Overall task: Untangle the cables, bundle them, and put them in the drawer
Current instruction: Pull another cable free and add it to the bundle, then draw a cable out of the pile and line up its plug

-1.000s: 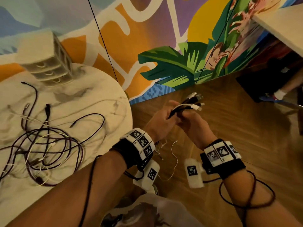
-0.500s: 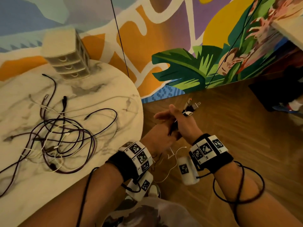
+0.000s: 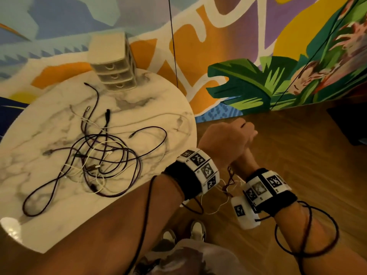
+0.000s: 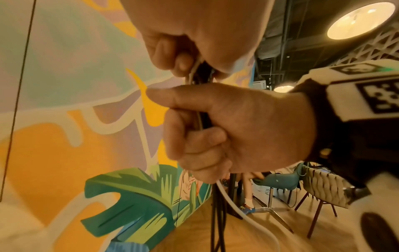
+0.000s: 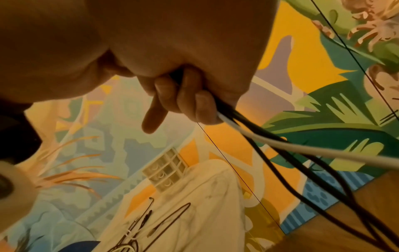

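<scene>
Left wrist view: both fists grip the cable bundle (image 4: 199, 119) vertically.

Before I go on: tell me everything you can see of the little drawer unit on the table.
The drawer unit is a small cream, plastic-looking chest with three stacked drawers, each with a curved handle, all apparently closed. Its side shows a grid-like pattern in the right wrist view. It stands upright at the far edge of the round marble-look table, near the painted wall. Nothing touches it; the tangled cables lie nearer on the table, one dark end reaching close to its base.
</scene>
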{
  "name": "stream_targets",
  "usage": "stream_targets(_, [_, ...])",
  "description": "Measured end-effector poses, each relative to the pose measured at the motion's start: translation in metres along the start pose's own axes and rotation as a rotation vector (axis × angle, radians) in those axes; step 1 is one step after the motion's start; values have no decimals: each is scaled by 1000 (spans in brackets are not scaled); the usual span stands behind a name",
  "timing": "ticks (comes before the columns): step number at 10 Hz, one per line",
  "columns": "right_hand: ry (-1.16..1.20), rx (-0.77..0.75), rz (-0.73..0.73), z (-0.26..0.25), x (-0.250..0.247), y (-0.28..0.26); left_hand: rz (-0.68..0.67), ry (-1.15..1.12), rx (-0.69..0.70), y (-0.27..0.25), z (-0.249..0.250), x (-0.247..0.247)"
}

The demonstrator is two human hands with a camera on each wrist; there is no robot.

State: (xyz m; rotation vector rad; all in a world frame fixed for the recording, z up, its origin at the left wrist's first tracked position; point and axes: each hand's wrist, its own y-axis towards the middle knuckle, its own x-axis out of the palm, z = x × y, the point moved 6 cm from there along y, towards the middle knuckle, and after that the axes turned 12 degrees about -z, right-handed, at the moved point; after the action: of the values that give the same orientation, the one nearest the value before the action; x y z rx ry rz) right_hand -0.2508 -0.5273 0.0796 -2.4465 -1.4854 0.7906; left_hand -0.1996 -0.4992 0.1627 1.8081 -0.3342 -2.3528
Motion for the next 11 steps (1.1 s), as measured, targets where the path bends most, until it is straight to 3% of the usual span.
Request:
stream_targets(1, [-95, -13, 42, -3, 6, 6, -2, -61, -2, -4, -9, 5])
stream_targets(3, [-101, 20, -20, -10, 22, 9, 107, -68, 44, -22, -21, -3])
stream_targets(4, [19, -107, -51, -21, 35, 18, 58, -85, 32, -30, -30, 3])
stream_targets(5, [13, -47, -126, -21, 47, 23, -44, -294, -106, -44, -55, 3])
stream_targets(6, [178, 2, -106, -10, 53, 30, -50, -426, -410, -79, -115, 17])
stream_targets(7, [198, 75, -138, 1, 60, 31, -415, -247, -814, -135, -189, 54])
stream_targets(8, [228, 108, -169, 5, 67, 37, -891, -44, -927, -193, -222, 76])
stream_targets(9, [253, 131, -193, 5, 79, 42, -813, 50, -825, -196, -218, 66])
stream_targets(10, [283, 125, -225, -1, 100, 49, -543, 133, -695, -177, -188, 33])
stream_targets(11, [377, 160, -250, -7, 127, 59, -530, 176, -597, -173, -148, 23])
